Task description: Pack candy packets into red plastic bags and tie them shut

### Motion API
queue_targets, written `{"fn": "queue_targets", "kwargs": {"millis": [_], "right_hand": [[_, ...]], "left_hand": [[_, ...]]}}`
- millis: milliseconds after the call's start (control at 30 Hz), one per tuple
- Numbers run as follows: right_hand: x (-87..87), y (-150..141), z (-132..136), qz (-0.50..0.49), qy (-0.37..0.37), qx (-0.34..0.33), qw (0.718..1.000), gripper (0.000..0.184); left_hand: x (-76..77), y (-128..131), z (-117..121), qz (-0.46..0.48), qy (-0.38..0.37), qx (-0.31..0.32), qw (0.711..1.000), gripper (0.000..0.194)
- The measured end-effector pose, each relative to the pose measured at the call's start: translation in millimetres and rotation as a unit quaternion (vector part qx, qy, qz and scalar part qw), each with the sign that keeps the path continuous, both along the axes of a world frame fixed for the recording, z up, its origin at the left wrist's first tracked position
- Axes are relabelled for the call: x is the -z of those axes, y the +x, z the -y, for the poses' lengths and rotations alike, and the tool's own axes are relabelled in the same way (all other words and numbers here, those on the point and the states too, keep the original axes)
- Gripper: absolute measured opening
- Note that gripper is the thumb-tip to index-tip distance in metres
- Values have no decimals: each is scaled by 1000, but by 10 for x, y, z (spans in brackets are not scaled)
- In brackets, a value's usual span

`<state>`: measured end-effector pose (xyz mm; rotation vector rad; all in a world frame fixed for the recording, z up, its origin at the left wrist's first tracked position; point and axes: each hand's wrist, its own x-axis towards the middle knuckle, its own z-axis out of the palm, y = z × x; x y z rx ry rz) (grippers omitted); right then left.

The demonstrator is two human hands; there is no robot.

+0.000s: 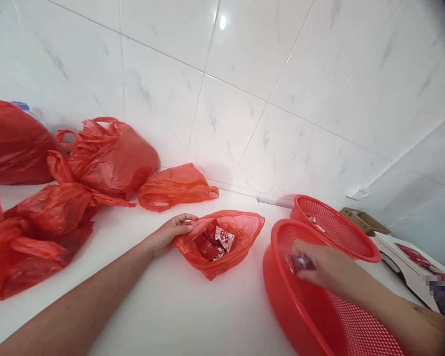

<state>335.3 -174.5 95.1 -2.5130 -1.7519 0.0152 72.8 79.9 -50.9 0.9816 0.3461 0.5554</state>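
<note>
My left hand (174, 232) pinches the left rim of an open red plastic bag (244, 235) on the white table. Several small wrapped packets (224, 238), red and white-and-red, lie inside the bag. Over the near red plastic basket (282, 282) is my right hand (311, 262), closed on a small dark red wrapped packet (300, 262). That hand is somewhat blurred, and its forearm covers part of the basket's inside.
A second red basket (337, 217) with a few packets stands behind the near one. Filled red bags (114, 158) crowd the left side, and a flattened red bag (178, 185) lies by the tiled wall. A cardboard box (365, 220) and a white appliance-like object (404, 252) are at right.
</note>
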Motion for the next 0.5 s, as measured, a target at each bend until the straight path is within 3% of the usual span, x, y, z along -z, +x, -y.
{"fn": "queue_targets", "kwargs": {"millis": [100, 200, 267, 367, 433, 500], "right_hand": [[-268, -254, -334, 45, 7, -63, 997, 4], [-314, -519, -667, 82, 27, -105, 991, 6], [-246, -643, -863, 83, 11, -134, 987, 11], [-83, -695, -1081, 53, -40, -138, 988, 37], [30, -629, -1181, 26, -32, -102, 994, 54], [146, -497, -1256, 6, 14, -48, 999, 56]], "left_hand": [[9, -3, 1, 7, 1, 6, 1000, 31], [6, -9, 5, 9, 0, 11, 1000, 31], [3, -13, 5, 10, 0, 13, 1000, 32], [5, -17, -1, 14, -1, 15, 1000, 32], [14, -15, -11, 16, -3, 15, 1000, 32], [26, -10, -23, 17, -6, 13, 1000, 32]]}}
